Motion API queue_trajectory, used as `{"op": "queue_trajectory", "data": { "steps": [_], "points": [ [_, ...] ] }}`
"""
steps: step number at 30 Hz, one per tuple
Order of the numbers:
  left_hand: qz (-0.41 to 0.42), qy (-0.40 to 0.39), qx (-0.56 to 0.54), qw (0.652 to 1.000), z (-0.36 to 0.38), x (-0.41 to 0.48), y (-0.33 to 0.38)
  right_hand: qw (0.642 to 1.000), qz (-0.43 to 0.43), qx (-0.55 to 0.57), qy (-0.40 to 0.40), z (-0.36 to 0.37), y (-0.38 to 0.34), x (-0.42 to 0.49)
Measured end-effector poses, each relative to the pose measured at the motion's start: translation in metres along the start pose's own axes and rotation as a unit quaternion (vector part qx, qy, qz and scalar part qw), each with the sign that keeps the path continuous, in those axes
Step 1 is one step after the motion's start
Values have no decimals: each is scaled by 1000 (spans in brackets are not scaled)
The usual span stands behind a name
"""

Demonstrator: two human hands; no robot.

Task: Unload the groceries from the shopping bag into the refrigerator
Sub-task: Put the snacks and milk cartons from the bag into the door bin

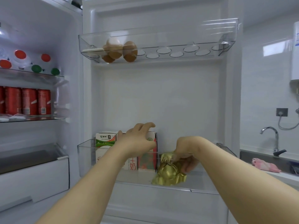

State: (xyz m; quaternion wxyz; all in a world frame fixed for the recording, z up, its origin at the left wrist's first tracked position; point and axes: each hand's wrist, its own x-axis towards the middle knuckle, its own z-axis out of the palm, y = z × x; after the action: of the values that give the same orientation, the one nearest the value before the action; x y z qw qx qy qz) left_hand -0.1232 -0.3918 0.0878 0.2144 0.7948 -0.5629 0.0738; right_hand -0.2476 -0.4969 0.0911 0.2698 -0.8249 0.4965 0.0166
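Right hand (186,151): inside door bin (85,159); gold foil package (168,172) is gripped mid-bin, beside red carton (148,162). Left hand (137,140): laid loosely spread over cartons (105,141) at bin's left end.

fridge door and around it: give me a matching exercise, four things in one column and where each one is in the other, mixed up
1 eggs
2 red cans
3 gold packet
4 pink cloth

a by the tap
b lower door bin, held by the right hand
c upper door tray
d shelf inside the fridge

Pairs: 1-c, 2-d, 3-b, 4-a
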Motion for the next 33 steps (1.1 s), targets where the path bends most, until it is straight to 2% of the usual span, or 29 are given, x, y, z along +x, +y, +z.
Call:
{"op": "queue_trajectory", "data": {
  "steps": [3, 6, 15, 21, 25, 29, 33],
  "points": [
    [2, 7, 15, 1000, 1, 1, -1, 996, -41, -55, 65, -1, -4, -8],
    [5, 10, 20, 1000, 1, 0, -1, 984, -75, -62, 152, -1, -3, -12],
    [22, 65, -5, 998, 3, -1, -1, 910, -185, -44, 369, 4, 4, -36],
    [58, 187, -35, 980, 6, -3, 10, 867, -225, -38, 444, 4, 16, -43],
    [77, 248, -5, 966, 10, -7, 28, 835, -238, -53, 493, 4, 25, -54],
    [125, 283, 1, 951, 13, -11, 50, 807, -228, -81, 538, 4, 42, -68],
    [181, 282, -22, 942, 20, -20, 77, 794, -188, -97, 570, 6, 67, -90]
  ]
}}
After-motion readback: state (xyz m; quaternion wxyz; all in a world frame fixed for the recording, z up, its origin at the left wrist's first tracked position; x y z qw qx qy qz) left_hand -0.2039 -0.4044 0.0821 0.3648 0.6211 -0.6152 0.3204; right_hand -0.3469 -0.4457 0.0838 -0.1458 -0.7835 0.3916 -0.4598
